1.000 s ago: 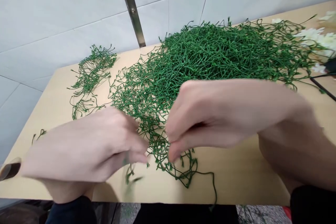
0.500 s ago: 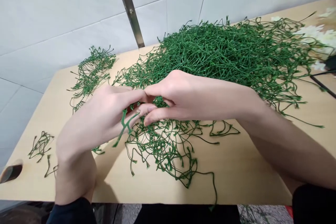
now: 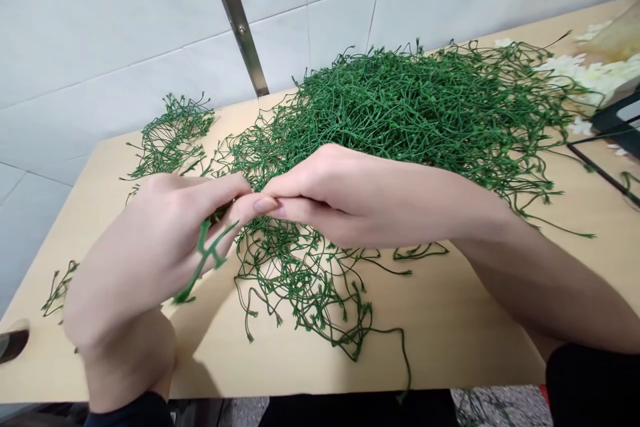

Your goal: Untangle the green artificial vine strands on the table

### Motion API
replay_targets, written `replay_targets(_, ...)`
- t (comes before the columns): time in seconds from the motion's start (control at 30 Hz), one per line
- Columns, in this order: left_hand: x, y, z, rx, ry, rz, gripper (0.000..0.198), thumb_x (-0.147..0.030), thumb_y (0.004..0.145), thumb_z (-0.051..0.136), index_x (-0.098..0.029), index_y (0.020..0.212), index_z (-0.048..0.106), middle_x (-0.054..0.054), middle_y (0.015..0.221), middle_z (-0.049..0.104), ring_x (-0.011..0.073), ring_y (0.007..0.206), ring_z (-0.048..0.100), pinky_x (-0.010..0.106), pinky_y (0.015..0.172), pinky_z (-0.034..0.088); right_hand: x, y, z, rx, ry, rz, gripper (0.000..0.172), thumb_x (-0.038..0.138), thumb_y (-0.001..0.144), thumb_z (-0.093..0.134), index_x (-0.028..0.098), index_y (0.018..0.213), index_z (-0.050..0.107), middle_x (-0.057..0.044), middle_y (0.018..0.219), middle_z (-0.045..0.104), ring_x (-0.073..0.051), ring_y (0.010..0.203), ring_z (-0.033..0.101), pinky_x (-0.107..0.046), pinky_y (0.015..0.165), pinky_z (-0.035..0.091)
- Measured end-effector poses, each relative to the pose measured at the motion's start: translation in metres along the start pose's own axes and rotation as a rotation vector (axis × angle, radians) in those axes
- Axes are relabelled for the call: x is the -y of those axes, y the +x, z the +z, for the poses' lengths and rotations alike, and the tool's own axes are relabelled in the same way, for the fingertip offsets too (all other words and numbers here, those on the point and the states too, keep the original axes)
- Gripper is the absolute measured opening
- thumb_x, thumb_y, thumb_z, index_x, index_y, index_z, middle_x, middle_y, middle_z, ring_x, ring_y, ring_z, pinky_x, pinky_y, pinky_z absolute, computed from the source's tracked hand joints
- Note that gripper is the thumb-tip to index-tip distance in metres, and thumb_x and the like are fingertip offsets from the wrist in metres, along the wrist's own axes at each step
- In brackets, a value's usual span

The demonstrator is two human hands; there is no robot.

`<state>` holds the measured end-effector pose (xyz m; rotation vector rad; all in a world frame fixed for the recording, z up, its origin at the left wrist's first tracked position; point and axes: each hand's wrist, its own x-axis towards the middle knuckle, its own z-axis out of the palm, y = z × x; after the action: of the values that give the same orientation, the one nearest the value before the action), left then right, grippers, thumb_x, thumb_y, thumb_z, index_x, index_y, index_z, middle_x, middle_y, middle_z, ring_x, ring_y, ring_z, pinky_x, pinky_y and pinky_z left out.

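Observation:
My left hand [image 3: 155, 233] is closed around a green plastic stem [image 3: 209, 250], thin and branched, which sticks out below the fingers. The tip of my right hand [image 3: 345, 193] meets the left thumb and forefinger, its own thumb and forefinger pressed together in a pinch. Whatever lies between those fingertips is hidden. Behind both hands rises a big tangled pile of green plastic stems [image 3: 400, 107]. Looser stems [image 3: 325, 310] spread over the table below my right hand.
A smaller bunch of stems [image 3: 173, 137] lies at the back left of the wooden table [image 3: 280, 367]. White artificial flowers [image 3: 575, 70] and a dark object [image 3: 617, 117] are at the right. A dark round item [image 3: 14, 345] sits at the left edge. The tiled wall [image 3: 125, 27] borders the back.
Both hands have shifted left and slightly down in view, the left one further. The right thumb and forefinger, parted before, have closed together against the left fingertips.

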<state>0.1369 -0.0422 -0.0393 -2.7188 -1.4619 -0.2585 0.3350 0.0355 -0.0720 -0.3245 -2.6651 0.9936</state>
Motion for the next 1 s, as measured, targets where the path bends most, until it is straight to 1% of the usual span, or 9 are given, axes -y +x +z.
replay_targets(0.17, -0.005, -0.011, -0.007, -0.024, -0.024, -0.021, 0.034, -0.037, 0.101, 0.040, -0.019, 0.077, 0.055, -0.007, 0.051, 0.049, 0.0058, 0.041, 0.037, 0.019, 0.043, 0.030, 0.010, -0.001, 0.002, 0.054, 0.067, -0.058, 0.031, 0.034, 0.098, 0.052, 0.017, 0.072, 0.046, 0.007, 0.059, 0.036, -0.005, 0.050, 0.031, -0.023, 0.050, 0.025)
replay_targets(0.27, -0.010, -0.011, -0.005, -0.107, 0.030, -0.066, 0.038, -0.040, 0.101, 0.039, -0.020, 0.070, 0.050, -0.008, 0.047, 0.041, 0.0052, 0.038, 0.033, 0.019, 0.042, 0.028, 0.018, 0.001, 0.012, -0.083, -0.131, -0.027, 0.031, 0.041, 0.094, 0.058, 0.015, 0.079, 0.052, 0.003, 0.070, 0.046, -0.008, 0.058, 0.038, -0.023, 0.053, 0.027)
replay_targets(0.4, -0.014, -0.009, -0.005, -0.145, 0.060, -0.111, 0.036, -0.040, 0.100, 0.038, -0.020, 0.073, 0.051, -0.009, 0.046, 0.037, 0.0058, 0.036, 0.032, 0.019, 0.041, 0.027, 0.025, 0.000, 0.024, -0.250, -0.395, 0.052, 0.013, 0.020, 0.096, 0.052, 0.013, 0.086, 0.058, -0.001, 0.078, 0.052, -0.010, 0.059, 0.041, -0.025, 0.051, 0.024)
replay_targets(0.5, -0.014, -0.013, -0.007, -0.104, 0.073, -0.114, 0.034, -0.039, 0.100, 0.039, -0.019, 0.077, 0.055, -0.008, 0.045, 0.039, 0.0076, 0.037, 0.035, 0.021, 0.042, 0.027, 0.027, -0.005, 0.023, -0.208, -0.466, 0.041, 0.016, 0.000, 0.084, 0.048, 0.014, 0.082, 0.055, 0.001, 0.072, 0.052, -0.009, 0.054, 0.038, -0.026, 0.049, 0.021)
replay_targets(0.63, -0.014, -0.022, -0.007, -0.039, 0.069, -0.064, 0.038, -0.036, 0.101, 0.036, -0.017, 0.073, 0.054, -0.005, 0.049, 0.044, 0.0091, 0.041, 0.040, 0.023, 0.044, 0.029, 0.032, -0.015, 0.017, -0.117, -0.446, 0.056, 0.025, -0.005, 0.078, 0.045, 0.014, 0.091, 0.054, 0.001, 0.073, 0.056, -0.010, 0.055, 0.042, -0.026, 0.051, 0.023)
replay_targets(0.73, -0.024, -0.029, 0.003, -0.005, 0.038, -0.015, 0.039, -0.033, 0.102, 0.036, -0.017, 0.069, 0.052, -0.004, 0.050, 0.046, 0.0092, 0.041, 0.039, 0.024, 0.047, 0.030, 0.038, -0.024, 0.024, -0.022, -0.463, 0.034, 0.023, -0.003, 0.079, 0.046, 0.015, 0.089, 0.056, -0.001, 0.079, 0.060, -0.013, 0.061, 0.047, -0.028, 0.053, 0.024)
replay_targets(0.83, -0.043, -0.044, 0.023, 0.048, -0.027, 0.085, 0.037, -0.028, 0.102, 0.036, -0.017, 0.070, 0.051, -0.004, 0.052, 0.051, 0.0099, 0.042, 0.041, 0.025, 0.048, 0.030, 0.043, -0.039, 0.046, 0.070, -0.485, -0.011, 0.021, -0.001, 0.082, 0.046, 0.017, 0.081, 0.057, 0.000, 0.071, 0.060, -0.014, 0.055, 0.044, -0.031, 0.052, 0.024)
replay_targets(0.97, -0.063, -0.088, 0.048, -0.013, -0.188, 0.219, 0.039, -0.027, 0.103, 0.031, -0.019, 0.071, 0.051, -0.004, 0.048, 0.049, 0.0116, 0.042, 0.041, 0.028, 0.044, 0.028, 0.046, -0.079, 0.081, 0.068, -0.321, -0.085, 0.025, 0.001, 0.087, 0.044, 0.021, 0.081, 0.058, 0.002, 0.071, 0.064, -0.013, 0.060, 0.054, -0.030, 0.061, 0.038)
replay_targets(1.0, -0.064, -0.104, 0.051, -0.023, -0.191, 0.184, 0.038, -0.025, 0.103, 0.030, -0.019, 0.071, 0.050, -0.004, 0.048, 0.050, 0.0125, 0.042, 0.042, 0.028, 0.044, 0.029, 0.044, -0.092, 0.087, 0.041, -0.314, -0.098, 0.027, 0.006, 0.092, 0.041, 0.021, 0.078, 0.058, 0.001, 0.070, 0.065, -0.012, 0.059, 0.055, -0.029, 0.062, 0.041)
